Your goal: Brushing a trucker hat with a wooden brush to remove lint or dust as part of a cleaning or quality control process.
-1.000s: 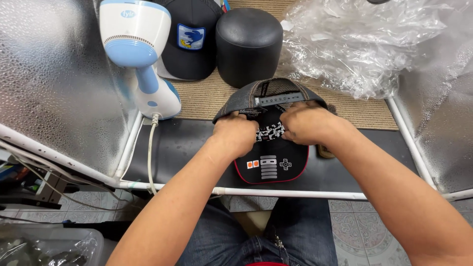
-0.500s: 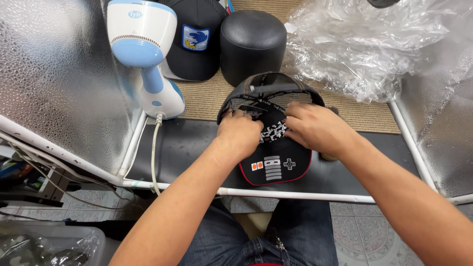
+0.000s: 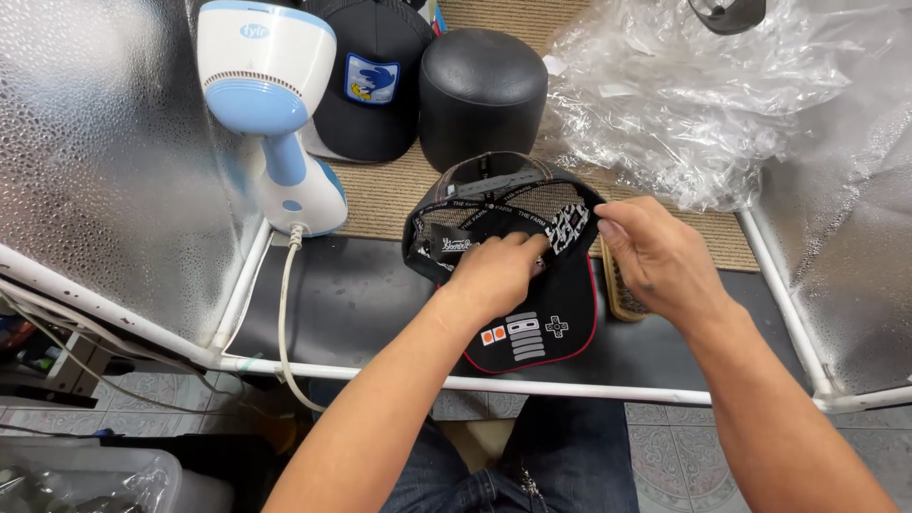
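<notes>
Head view: one upturned trucker cap lies on the dark worktop, brim toward the person; the left hand is clenched on the inner sweatband, and the right hand has its fingers pinching the patterned lining at the crown's right edge. Behind it on the tan mat: one black patched cap, one black cylinder form, one white-and-blue steamer, one clear plastic bag; one brush lies beside the brim.

Black mesh-back cap upside down, red-edged brim toward wearer.
</notes>
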